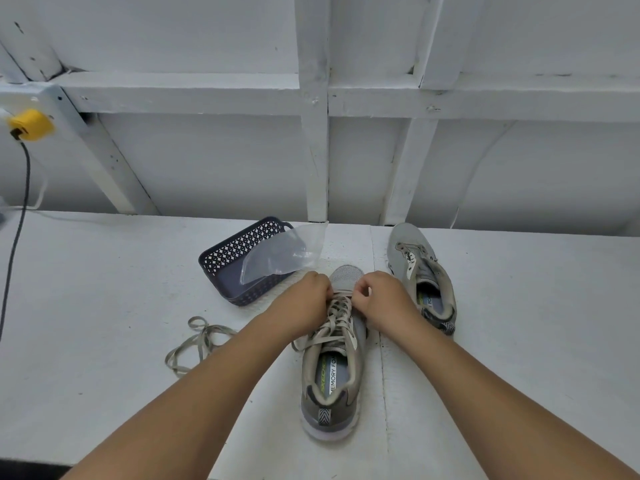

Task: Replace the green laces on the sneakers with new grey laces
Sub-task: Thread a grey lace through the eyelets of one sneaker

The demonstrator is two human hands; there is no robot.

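While both hands work at the toe end of the near sneaker (334,355), noted as follows. Left hand (306,299) and right hand (379,299): fingers curled, each grip pinching the lace (337,315) at the lowest eyelets. Far sneaker (420,271) unlaced on desk (104,289). Loose lace (197,341) lying left, near basket (221,258). Lace judged soft, light, flat; best held close to the tips.

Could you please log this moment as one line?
left hand, right hand: working lace on near sneaker | loose lace: table
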